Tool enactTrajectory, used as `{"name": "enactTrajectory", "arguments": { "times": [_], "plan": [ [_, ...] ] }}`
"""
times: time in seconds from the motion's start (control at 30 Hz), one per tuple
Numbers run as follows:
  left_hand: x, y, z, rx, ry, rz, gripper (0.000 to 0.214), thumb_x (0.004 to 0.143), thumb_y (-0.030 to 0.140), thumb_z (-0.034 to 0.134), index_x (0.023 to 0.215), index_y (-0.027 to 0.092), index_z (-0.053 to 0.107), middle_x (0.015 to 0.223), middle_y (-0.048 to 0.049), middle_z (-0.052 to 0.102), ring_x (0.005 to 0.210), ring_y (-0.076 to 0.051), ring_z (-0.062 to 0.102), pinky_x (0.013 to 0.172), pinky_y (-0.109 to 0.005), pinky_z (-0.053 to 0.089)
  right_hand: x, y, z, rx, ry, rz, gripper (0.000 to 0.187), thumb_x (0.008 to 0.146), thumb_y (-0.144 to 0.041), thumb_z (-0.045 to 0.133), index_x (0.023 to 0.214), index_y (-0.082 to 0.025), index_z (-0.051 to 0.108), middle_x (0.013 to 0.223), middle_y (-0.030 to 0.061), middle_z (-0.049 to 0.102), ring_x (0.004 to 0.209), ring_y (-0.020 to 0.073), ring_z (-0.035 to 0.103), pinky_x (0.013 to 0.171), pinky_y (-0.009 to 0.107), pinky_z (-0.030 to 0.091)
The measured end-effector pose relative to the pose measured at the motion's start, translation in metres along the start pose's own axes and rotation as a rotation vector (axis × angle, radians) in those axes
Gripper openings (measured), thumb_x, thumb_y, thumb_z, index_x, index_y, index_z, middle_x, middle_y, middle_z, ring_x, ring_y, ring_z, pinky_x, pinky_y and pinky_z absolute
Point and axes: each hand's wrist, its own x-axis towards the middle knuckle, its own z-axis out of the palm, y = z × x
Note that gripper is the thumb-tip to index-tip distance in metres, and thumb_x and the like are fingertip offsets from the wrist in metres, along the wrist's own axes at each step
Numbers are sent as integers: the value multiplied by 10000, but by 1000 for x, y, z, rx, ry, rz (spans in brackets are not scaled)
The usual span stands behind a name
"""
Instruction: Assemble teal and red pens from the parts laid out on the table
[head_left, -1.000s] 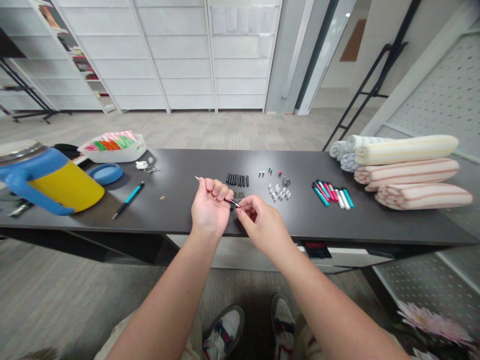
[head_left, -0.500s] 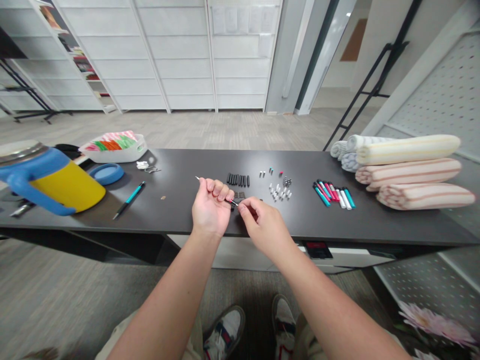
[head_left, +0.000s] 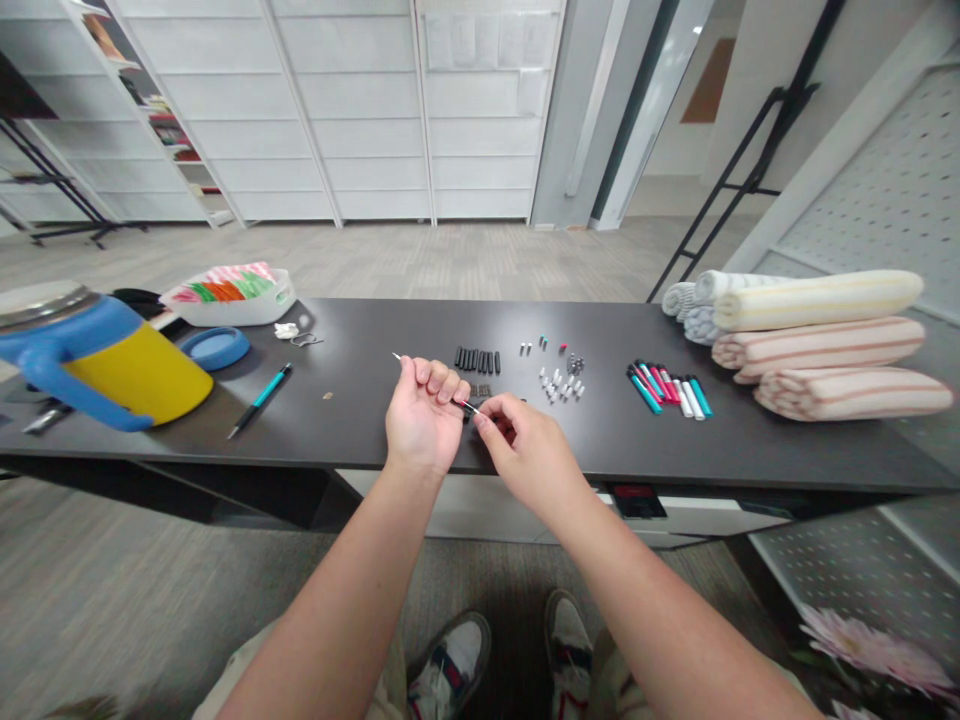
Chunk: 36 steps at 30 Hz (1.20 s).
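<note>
My left hand (head_left: 425, 410) is turned palm up with its fingers curled around a slim pen. A thin white point sticks out past the thumb, and the pen's black end (head_left: 467, 407) with a bit of red shows at the little-finger side. At that end my right hand (head_left: 525, 440) pinches a thin pale part of the pen between thumb and forefinger; a dark bit shows inside its curled fingers, too small to name. Just beyond the hands lie a row of short black tubes (head_left: 477, 360) and small brownish pieces (head_left: 480, 391), partly hidden.
To the right are small white pieces (head_left: 561, 386), metal bits (head_left: 575, 364), and coloured pen barrels (head_left: 670, 390) beside rolled towels (head_left: 832, 345). On the left are a blue-green pen (head_left: 260, 400), a blue lid (head_left: 216, 347), a yellow-blue jug (head_left: 142, 375) and a white basket (head_left: 240, 310).
Both hands keep nearly the same pose. At the pen's black end slightly more of the thin pale part shows between the hands.
</note>
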Motion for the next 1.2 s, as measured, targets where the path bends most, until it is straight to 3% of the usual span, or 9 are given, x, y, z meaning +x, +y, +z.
{"name": "enactTrajectory", "arguments": {
  "times": [0.43, 1.2],
  "plan": [
    [-1, 0, -1, -30, -28, 0, 434, 1111, 383, 436, 718, 201, 409, 660, 44, 317, 521, -103, 353, 565, -254, 403, 0, 2, 1, 41, 10, 17, 94, 1012, -304, 598, 1018, -228, 653, 897, 24, 739, 730, 183, 643, 703, 306, 456],
    [-1, 0, 1, -4, -26, -9, 430, 1097, 415, 459, 724, 207, 413, 665, 43, 328, 519, -106, 369, 563, -255, 418, 0, 1, 2, -18, 6, -1, 150, 1030, -336, 575, 994, -229, 673, 831, 20, 715, 726, 191, 637, 701, 313, 450]
  ]
}}
